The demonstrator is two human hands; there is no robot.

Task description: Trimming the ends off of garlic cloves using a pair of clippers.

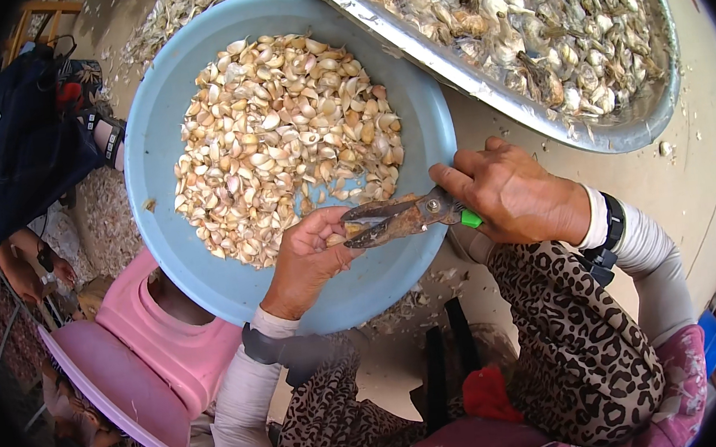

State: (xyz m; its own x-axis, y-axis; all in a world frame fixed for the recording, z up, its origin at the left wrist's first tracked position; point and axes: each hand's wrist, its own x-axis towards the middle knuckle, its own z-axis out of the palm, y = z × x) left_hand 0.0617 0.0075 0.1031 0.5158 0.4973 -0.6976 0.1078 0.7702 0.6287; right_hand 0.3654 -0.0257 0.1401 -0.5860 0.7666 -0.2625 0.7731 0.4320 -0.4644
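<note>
My right hand (521, 195) is wrapped round the handles of worn pruning shears (405, 219), one bright green handle end showing below the fist. Their rusty blades point left and stand slightly apart over the near rim of a light-blue plastic basin (152, 127). At the blade tips my left hand (303, 259) pinches a small garlic clove (335, 239), partly hidden by the fingers and the blades. Loose garlic cloves (272, 137) heap up in the basin, with a patch of its blue bottom bare near the hands.
A large metal basin (666, 108) full of garlic heads with dry skins (520, 27) stands at the far right, next to the blue basin. A pink plastic stool (157, 329) is at the left. Beyond it sits another person in dark clothing (31, 143). Garlic skins litter the floor.
</note>
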